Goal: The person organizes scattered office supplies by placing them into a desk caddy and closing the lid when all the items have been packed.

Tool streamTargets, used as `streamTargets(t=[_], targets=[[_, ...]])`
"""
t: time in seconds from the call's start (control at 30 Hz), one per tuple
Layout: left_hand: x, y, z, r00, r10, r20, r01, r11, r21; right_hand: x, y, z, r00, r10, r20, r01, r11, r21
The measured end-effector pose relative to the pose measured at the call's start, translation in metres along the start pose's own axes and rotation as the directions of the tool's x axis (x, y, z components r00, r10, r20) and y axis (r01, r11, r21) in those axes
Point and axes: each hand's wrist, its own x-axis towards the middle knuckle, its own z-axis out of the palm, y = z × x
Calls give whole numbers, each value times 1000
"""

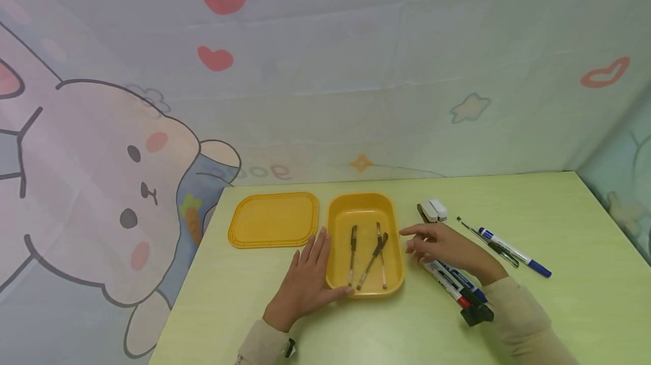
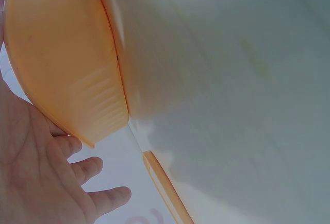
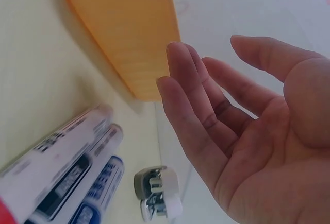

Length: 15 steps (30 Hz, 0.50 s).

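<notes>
1. Your left hand (image 1: pixel 303 289) lies spread at the left side of the yellow box (image 1: pixel 361 201), its fingers straight along the rim and its thumb stretched out at the near left corner. It grips nothing.
2. Your right hand (image 1: pixel 442 246) hangs just off the right side of the box, fingers apart and softly bent, with the thumb clear of them in the right wrist view. It holds nothing; whether the index fingertip meets the rim, you cannot tell.
3. The box stands on the table (image 1: pixel 559 212) between your hands. Inside are 3 slim pens: a left pen (image 1: pixel 352 260) by itself and 2 crossed pens (image 1: pixel 377 249) to its right.
4. Below your right hand lie 3 markers side by side: red-ended (image 3: pixel 59 136), black-labelled (image 3: pixel 72 177) and blue-labelled (image 3: pixel 101 188).
5. A white stapler (image 1: pixel 433 210) sits just beyond that hand.
6. Farther right, a blue-capped marker (image 1: pixel 513 250) lies close beside a thin pen (image 1: pixel 500 251).
7. The yellow lid (image 1: pixel 274 220) rests flat, left of the box.
</notes>
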Motion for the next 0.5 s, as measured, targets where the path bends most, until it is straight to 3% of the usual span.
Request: streamTargets(t=[0.27, 0.5], targets=[[0, 2, -2, 1000, 2, 5, -2, 1000, -6, -16, 10, -2, 998, -38, -55, 43, 996, 74], [1, 2, -1, 1000, -2, 7, 2, 1000, -9, -28, 19, -5, 995, 7, -101, 4, 994, 107]])
